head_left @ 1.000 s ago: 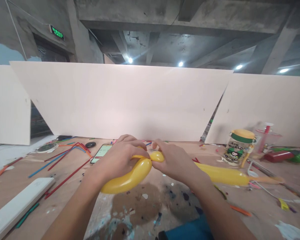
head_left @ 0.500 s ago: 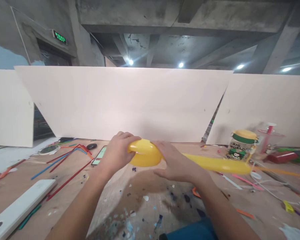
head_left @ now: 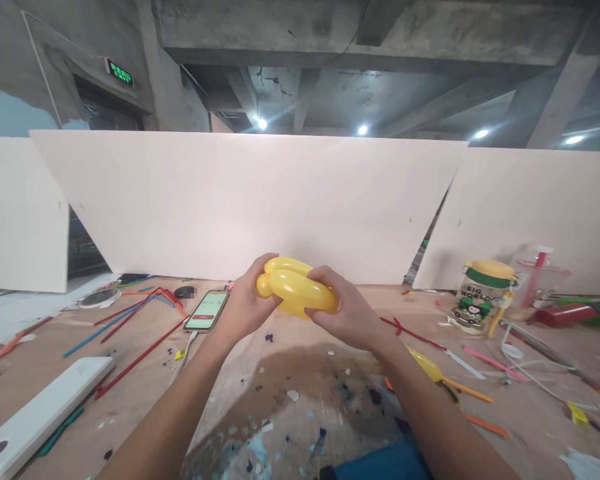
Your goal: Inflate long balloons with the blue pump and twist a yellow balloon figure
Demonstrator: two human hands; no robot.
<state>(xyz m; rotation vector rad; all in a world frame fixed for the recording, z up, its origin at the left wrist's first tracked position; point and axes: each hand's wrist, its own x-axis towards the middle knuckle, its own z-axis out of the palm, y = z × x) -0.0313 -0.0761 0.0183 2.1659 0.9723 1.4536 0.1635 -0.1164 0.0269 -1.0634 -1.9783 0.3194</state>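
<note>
A yellow modelling balloon, folded into several long bubbles with small round ones at its left end, is held up above the table. My left hand is closed around the end with the small bubbles. Around the right end of the long bubbles, my right hand is closed with thumb and fingers. Beyond my right forearm a yellow balloon tail shows, partly hidden; I cannot tell how it joins the folded part.
Left on the table lie a phone, a white power bank and several thin balloons. To the right stand a jar and a red pump. White boards rise behind; a blue object lies close in front.
The balloon has turned so its folded bubbles and small end bubbles show. Its long tail, stretched out right before, now hangs lower behind my right forearm. More of the phone shows.
</note>
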